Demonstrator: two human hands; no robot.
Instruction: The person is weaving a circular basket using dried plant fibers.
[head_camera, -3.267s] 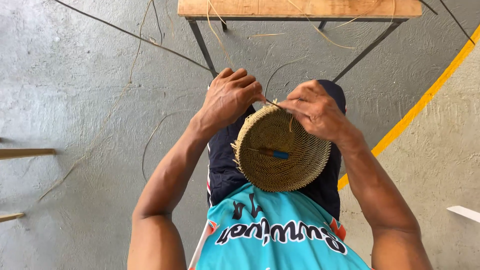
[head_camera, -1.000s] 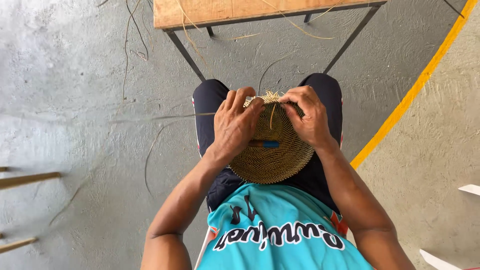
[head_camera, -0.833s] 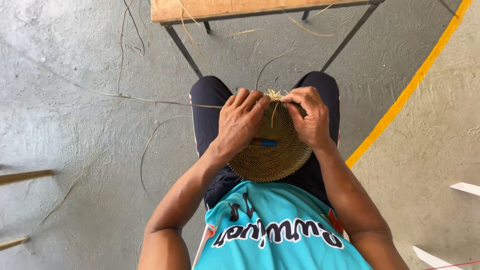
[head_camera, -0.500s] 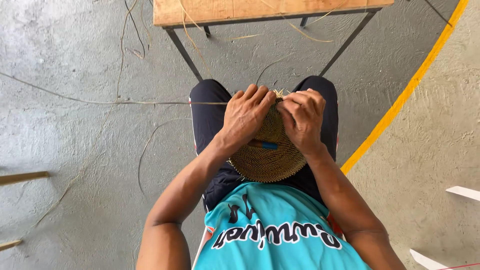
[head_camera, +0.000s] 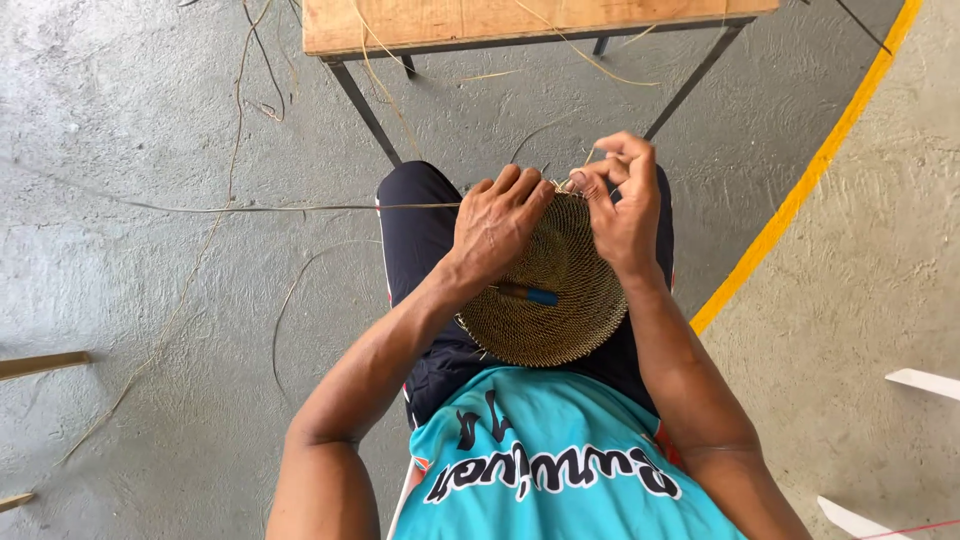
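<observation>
Two hands are at work on one woven basket (head_camera: 555, 300), which lies on my lap against dark shorts (head_camera: 415, 225). My left hand (head_camera: 495, 225) lies spread over the basket's upper left face, fingers pressed flat near the rim. My right hand (head_camera: 625, 205) is closed in a pinch at the top rim, thumb and forefinger clamped on a thin straw strand (head_camera: 300, 208) where it meets the weave. That strand runs taut from the rim away to the left, across the floor view.

Basket: round, shallow, tightly coiled in tan fibre, tilted toward me; nothing visible inside. A small tool with a blue handle (head_camera: 530, 294) is stuck into the weave near its centre.

Below the basket, a turquoise shirt (head_camera: 560, 460) carries dark lettering edged white, seen upside down.

Beyond my knees stands a wooden table (head_camera: 450, 20) on dark metal legs, loose straw draped over its edge. Grey concrete floor (head_camera: 150, 130) bears scattered fibres; a curved yellow painted line (head_camera: 800, 190) crosses it at right.
</observation>
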